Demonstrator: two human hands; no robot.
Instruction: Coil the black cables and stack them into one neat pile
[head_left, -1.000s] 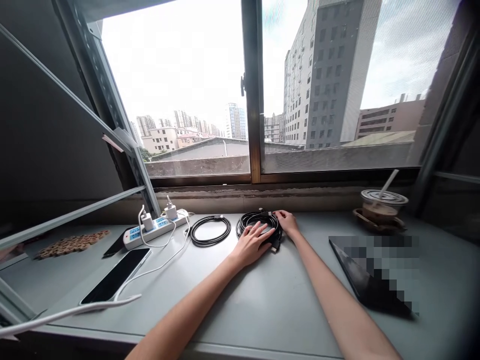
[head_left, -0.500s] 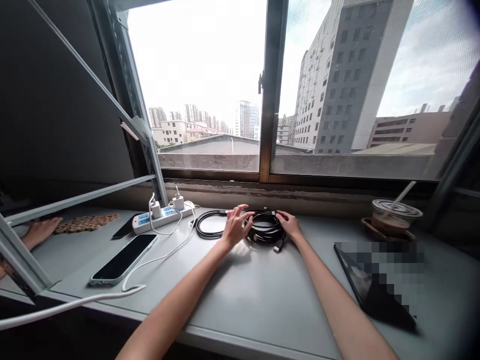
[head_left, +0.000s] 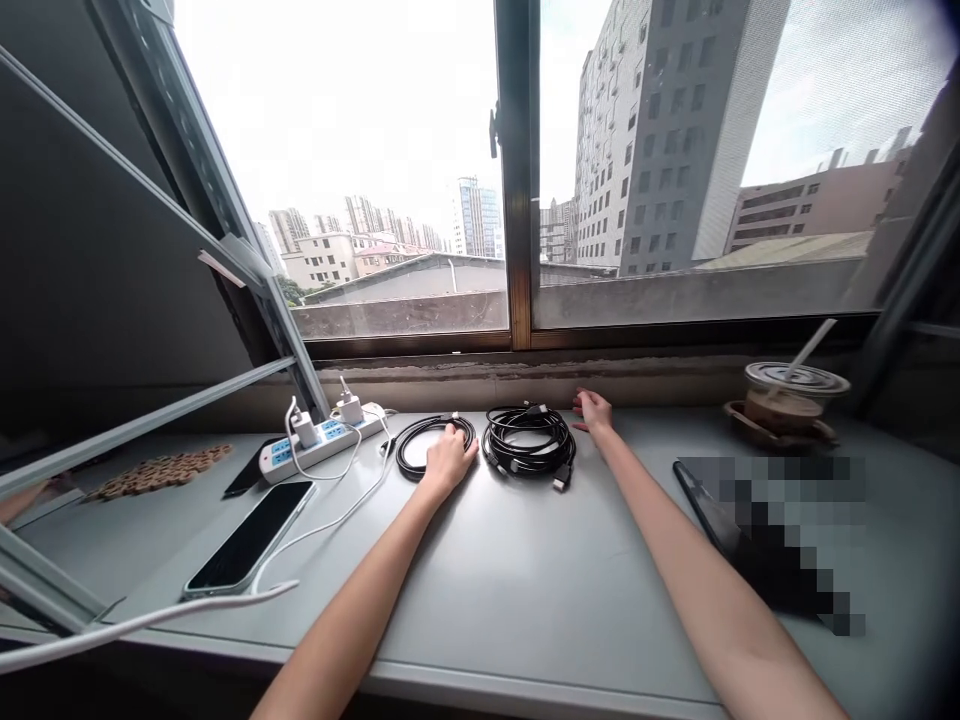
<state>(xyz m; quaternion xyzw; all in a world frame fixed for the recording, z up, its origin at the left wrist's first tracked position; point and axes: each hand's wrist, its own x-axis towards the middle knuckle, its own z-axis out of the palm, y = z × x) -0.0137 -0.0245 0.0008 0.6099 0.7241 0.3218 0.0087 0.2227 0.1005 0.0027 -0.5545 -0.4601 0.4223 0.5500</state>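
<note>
On the grey table lies a small ring of coiled black cable with a connector at its top. My left hand is at the ring's right side, its fingers curled down and closed over the cable; the fingertips are partly hidden. Just to the right sits a thicker bundle of coiled black cables, with several connector ends sticking out. My right hand is beyond that bundle's right edge, apart from it, with bent fingers spread and nothing between them.
A white power strip with plugged-in chargers and a phone lie to the left, a white cable running past them. At the right are a drink cup in a holder and a dark, partly blurred tablet-like object. A metal frame stands left.
My left hand has moved left and down from the thick bundle to the small ring. My right hand has let go of the bundle's edge and drawn away to the right. The view has shifted slightly.
</note>
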